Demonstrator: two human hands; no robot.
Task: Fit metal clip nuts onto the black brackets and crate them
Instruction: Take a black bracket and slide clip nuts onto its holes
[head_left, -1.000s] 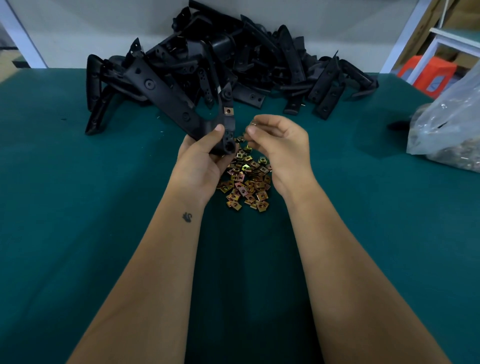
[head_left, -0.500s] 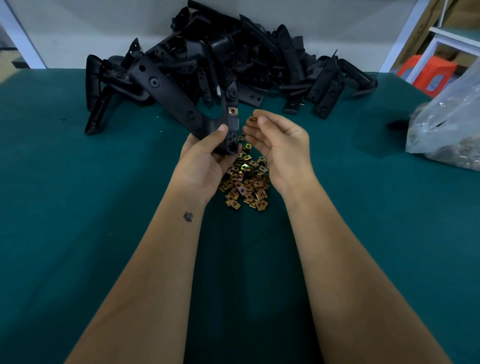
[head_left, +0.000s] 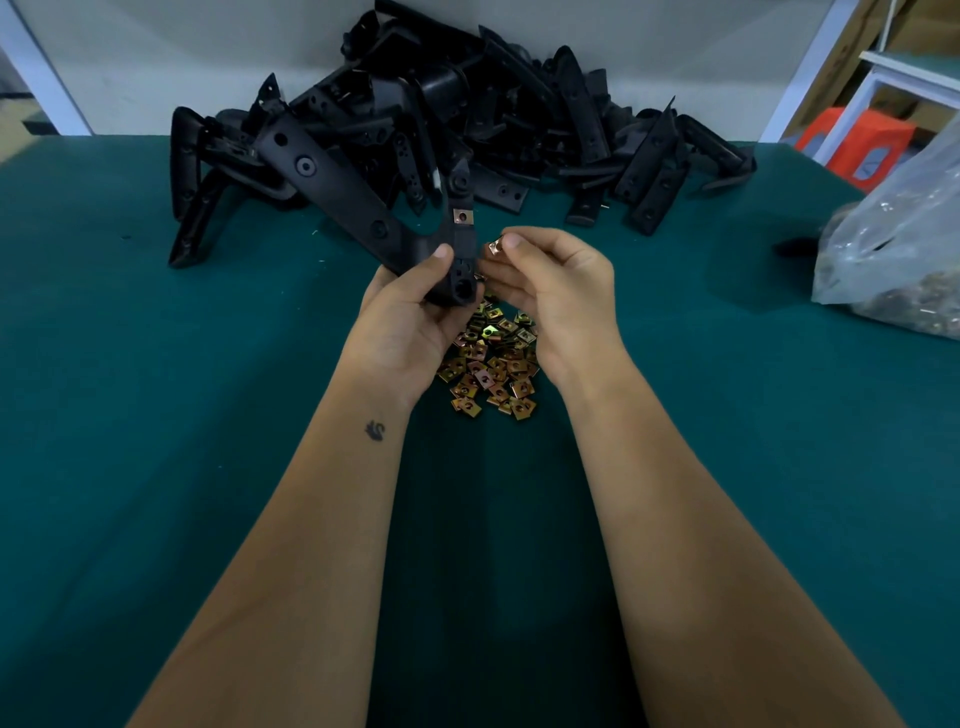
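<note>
My left hand (head_left: 410, 317) grips a black Y-shaped bracket (head_left: 353, 197) by its fork, held up over the green table. One clip nut (head_left: 461, 216) sits fitted on the bracket's short upright arm. My right hand (head_left: 558, 291) pinches a second clip nut (head_left: 495, 246) between thumb and fingertips, just right of the bracket's lower end. A heap of loose brass-coloured clip nuts (head_left: 491, 364) lies on the table under and between my wrists.
A big pile of black brackets (head_left: 467, 119) fills the table's far side against the wall. A clear plastic bag (head_left: 904, 244) of small metal parts lies at the right edge. An orange stool (head_left: 857, 140) stands beyond the green table (head_left: 156, 415).
My right hand lifted a clip nut from above the heap up toward the bracket's lower end. The left hand kept the bracket nearly still, tilting it slightly.
</note>
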